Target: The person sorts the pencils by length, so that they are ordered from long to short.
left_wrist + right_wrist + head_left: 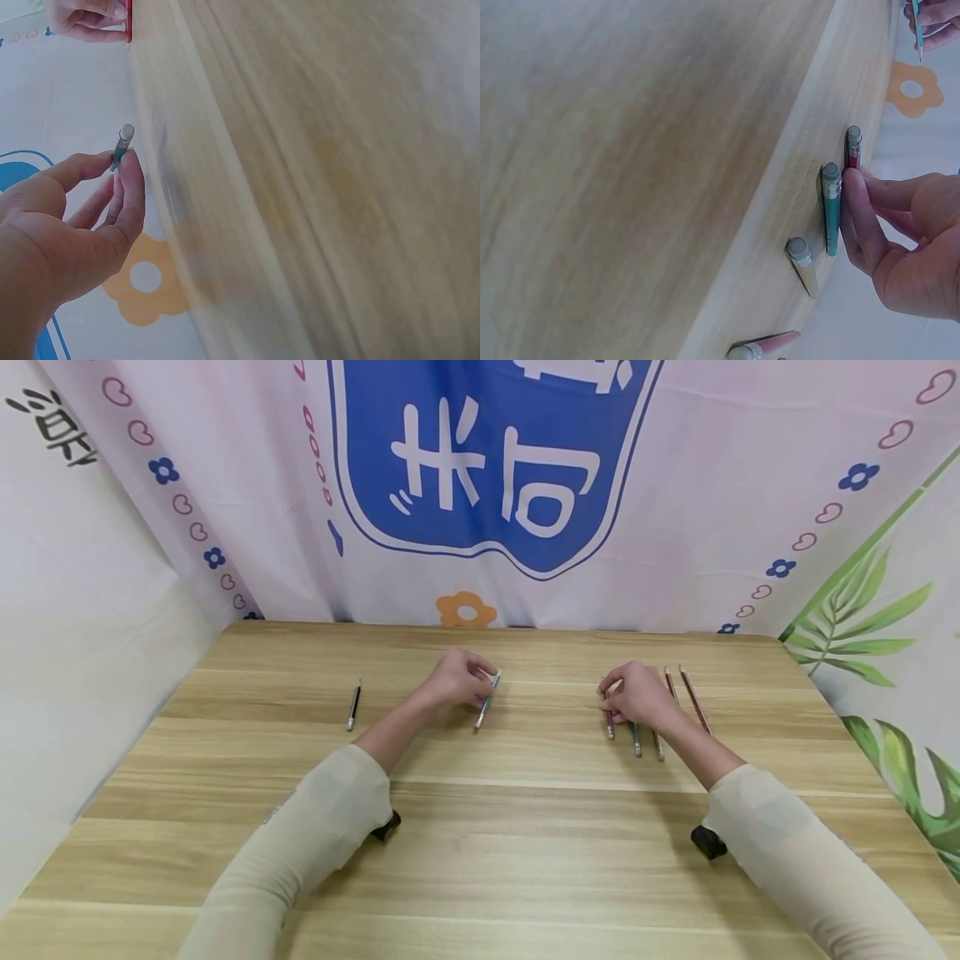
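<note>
My left hand point(459, 678) pinches a light blue-green pencil point(486, 706) between thumb and fingers; its eraser end point(126, 133) shows in the left wrist view. To the right, my right hand point(639, 693) pinches a dark red pencil point(610, 727) that touches or lies close to the tabletop. Beside those fingers lies a teal pencil point(832, 214), with a yellowish pencil point(802, 262) further along. Two reddish pencils point(696, 700) lie right of that hand, partly covered by it in the head view. A black pencil point(355, 703) lies alone, left of my left hand.
The wooden table point(480, 852) runs back to a printed curtain point(690, 527) hanging along its far edge. White cloth point(82, 610) stands at the left side, leaf-patterned cloth point(885, 635) at the right. A dark device point(708, 842) sits under the right sleeve.
</note>
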